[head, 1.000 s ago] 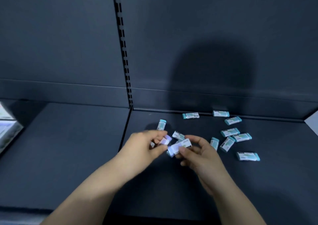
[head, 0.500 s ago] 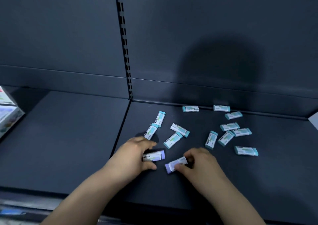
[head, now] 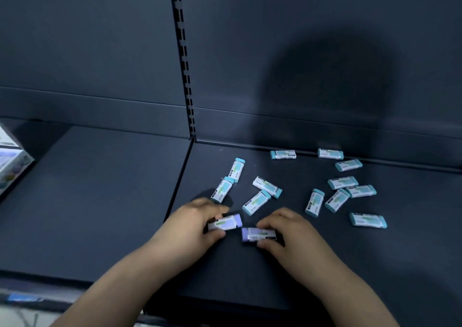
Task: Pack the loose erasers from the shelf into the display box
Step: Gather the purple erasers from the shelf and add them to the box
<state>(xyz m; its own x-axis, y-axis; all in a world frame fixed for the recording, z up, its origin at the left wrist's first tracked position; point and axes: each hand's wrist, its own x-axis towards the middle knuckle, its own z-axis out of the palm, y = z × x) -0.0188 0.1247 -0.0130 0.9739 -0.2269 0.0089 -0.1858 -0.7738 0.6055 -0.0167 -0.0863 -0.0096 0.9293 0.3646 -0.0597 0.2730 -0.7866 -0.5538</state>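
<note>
Two purple-ended erasers lie on the dark shelf [head: 100,201] near its front. My left hand [head: 192,224] grips one purple eraser [head: 226,223] between thumb and fingers. My right hand [head: 287,231] pinches the other purple eraser [head: 258,234], which lies flat just right of the first. Several teal-ended erasers are scattered behind and to the right, such as one [head: 256,202] right behind my hands and one [head: 367,220] at the far right. The display box [head: 11,161] shows only as a corner at the left edge.
The shelf's back panel rises behind, with a slotted upright [head: 183,59] dividing two bays. Two teal erasers [head: 283,154] lie against the back ledge. The left bay holds only the box at its far left edge. The shelf's front lip [head: 50,294] runs below my forearms.
My hands came down from mid-air to the shelf with the two purple erasers. Since half a second ago the right hand's eraser has turned to lie level beside the left one.
</note>
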